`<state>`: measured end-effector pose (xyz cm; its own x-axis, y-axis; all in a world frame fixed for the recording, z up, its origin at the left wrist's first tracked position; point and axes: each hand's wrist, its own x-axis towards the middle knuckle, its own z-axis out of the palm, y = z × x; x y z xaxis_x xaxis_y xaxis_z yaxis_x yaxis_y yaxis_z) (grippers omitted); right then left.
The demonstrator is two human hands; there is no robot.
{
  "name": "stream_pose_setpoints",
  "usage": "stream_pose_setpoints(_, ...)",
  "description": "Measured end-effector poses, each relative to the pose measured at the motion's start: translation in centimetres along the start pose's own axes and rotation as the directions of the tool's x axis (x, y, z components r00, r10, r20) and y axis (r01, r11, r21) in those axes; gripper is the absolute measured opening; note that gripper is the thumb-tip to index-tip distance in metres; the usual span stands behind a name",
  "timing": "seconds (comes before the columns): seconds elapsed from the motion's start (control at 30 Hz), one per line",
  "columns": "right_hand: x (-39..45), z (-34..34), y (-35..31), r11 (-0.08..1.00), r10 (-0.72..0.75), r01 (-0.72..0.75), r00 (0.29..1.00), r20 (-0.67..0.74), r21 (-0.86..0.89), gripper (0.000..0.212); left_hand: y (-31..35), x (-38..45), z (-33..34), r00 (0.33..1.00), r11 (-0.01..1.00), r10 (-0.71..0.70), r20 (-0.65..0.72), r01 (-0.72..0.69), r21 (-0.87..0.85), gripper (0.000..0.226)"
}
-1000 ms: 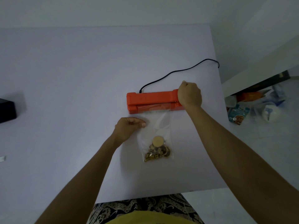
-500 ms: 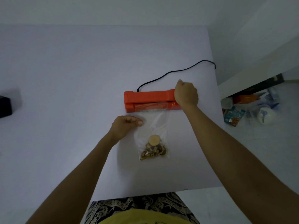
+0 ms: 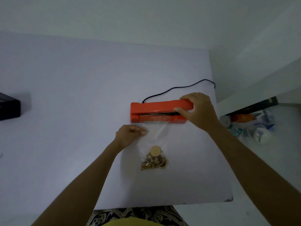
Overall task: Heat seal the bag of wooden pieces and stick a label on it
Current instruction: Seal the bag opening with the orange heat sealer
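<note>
Head view, looking down on pale bench (image 3: 65,111): orange heat sealer (image 3: 156,111) lying crosswise toward far right part of bench, black cord (image 3: 177,88) trailing from its rear toward bench's right edge. Sealer's upper bar lifted at right end, dark gap showing between bar and base. Right hand (image 3: 197,111) wrapped over right end of upper bar, fingers (image 3: 187,97) curled across top, thumb pressed against bar's front edge; grip closed on bar. Clear bag (image 3: 154,139) flat on bench just in front of sealer, its open top edge tucked into gap and resting across base. Wooden pieces (image 3: 154,159), one round disc on top of smaller dark and tan shapes, heaped in bag's near end, well apart from sealer. Left hand (image 3: 130,134) at bag's left edge, near its upper part, fingers curled in loosely, thumb and forefinger tips meeting at plastic; whether actually pinching film or only resting against it, cannot tell. Both forearms bare, reaching in from bottom of frame. Black box (image 3: 9,108) at far left edge of bench, partly cut off. Patterned cloth and strip of yellow visible below bench's near edge. Clutter of packets (image 3: 249,126) on floor to right of bench, too blurred to identify.
</note>
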<state>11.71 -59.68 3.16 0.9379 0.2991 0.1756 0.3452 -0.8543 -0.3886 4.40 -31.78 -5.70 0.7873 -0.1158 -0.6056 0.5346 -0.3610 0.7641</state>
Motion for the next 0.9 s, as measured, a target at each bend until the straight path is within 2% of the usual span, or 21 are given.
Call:
stream_pose_setpoints(0.1, 0.1, -2.1, -0.5, 0.998, -0.045, 0.048, 0.996, 0.079, -0.039, 0.063, 0.0, 0.0, -0.1, 1.000, 1.000, -0.009, 0.003, 0.009, 0.007, 0.004)
stream_pose_setpoints(0.3, 2.2, -5.2, -5.3, 0.970, -0.011, -0.001, 0.999, 0.049, 0.242, 0.053, -0.1, 0.5, 0.5, 1.000, 0.999, -0.027, 0.015, 0.026, 0.039, 0.006)
stream_pose_setpoints(0.43, 4.9, -5.1, -11.3, 0.935, -0.102, 0.095, 0.995, 0.000, 0.341, 0.050, -0.1, -0.1, -0.2, 1.000, 1.000, -0.004, 0.011, 0.004, 0.007, 0.012)
stream_pose_setpoints(0.57, 7.3, -3.3, -15.4, 0.928, -0.140, 0.107, 0.988, 0.067, 0.358, 0.057, -0.2, 0.0, -0.2, 1.000, 1.000, -0.017, 0.014, 0.017, -0.022, 0.016)
stream_pose_setpoints(0.7, 9.0, -1.1, -18.7, 0.921, -0.212, 0.168, 0.973, 0.088, 0.352, 0.053, 0.1, -0.1, -0.2, 0.999, 0.999, -0.015, 0.029, 0.016, -0.032, 0.018)
stream_pose_setpoints(0.9, 9.9, 2.8, -21.5, 0.925, -0.282, 0.259, 0.958, 0.045, 0.277, 0.055, -0.2, 0.0, -0.1, 1.000, 0.999, 0.006, 0.011, -0.006, -0.031, 0.005)
